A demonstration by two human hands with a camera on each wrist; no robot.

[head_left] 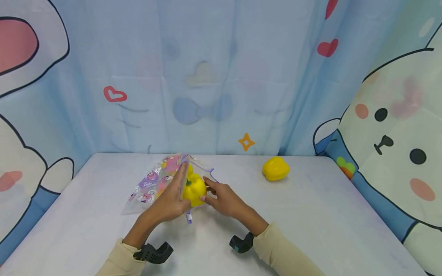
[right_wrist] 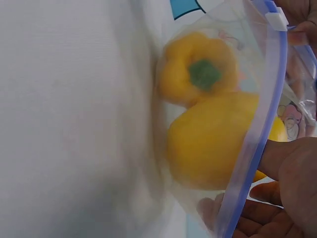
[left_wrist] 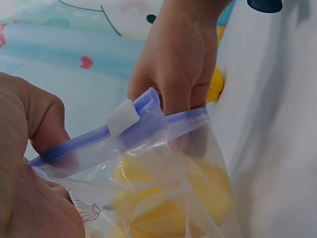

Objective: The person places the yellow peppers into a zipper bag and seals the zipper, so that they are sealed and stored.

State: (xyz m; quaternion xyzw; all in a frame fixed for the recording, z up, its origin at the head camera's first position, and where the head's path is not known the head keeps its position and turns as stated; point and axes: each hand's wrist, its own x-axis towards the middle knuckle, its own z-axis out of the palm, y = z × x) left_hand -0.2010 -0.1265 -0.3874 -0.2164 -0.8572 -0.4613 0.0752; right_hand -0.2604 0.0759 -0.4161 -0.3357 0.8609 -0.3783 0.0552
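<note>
Between the two hands' fingers: yellow pepper [head_left: 195, 191], green stem, at the mouth of a clear printed zip bag [head_left: 148, 187]. Right hand [head_left: 224, 197] reaches in at the mouth; thumb and forefinger apart at the pepper's side, fingertips partly visible through film in the right wrist view. Can't tell if they grip it or just touch. Left hand [head_left: 170, 200] clamped on the purple rim [left_wrist: 81, 145], forefinger laid along the mouth.

Doing this well likely means left fingers holding the rim taut and wide, right fingers guiding the pepper fully past the zip, then letting go before pulling out. Thin film would probably fold under a hard shove.

Bag contents: two yellow peppers as far as the film shows; second pepper [head_left: 190, 169] beyond the first, partly hidden. Print left of the left fingers hides the rest. White slider [left_wrist: 123, 118] on the rim, between both hands' fingers.

Third pepper [head_left: 276, 168] loose on the white table [head_left: 310, 214], well right of the right fingers and farther off. Cartoon curtain [head_left: 207, 46] beyond all fingers.
</note>
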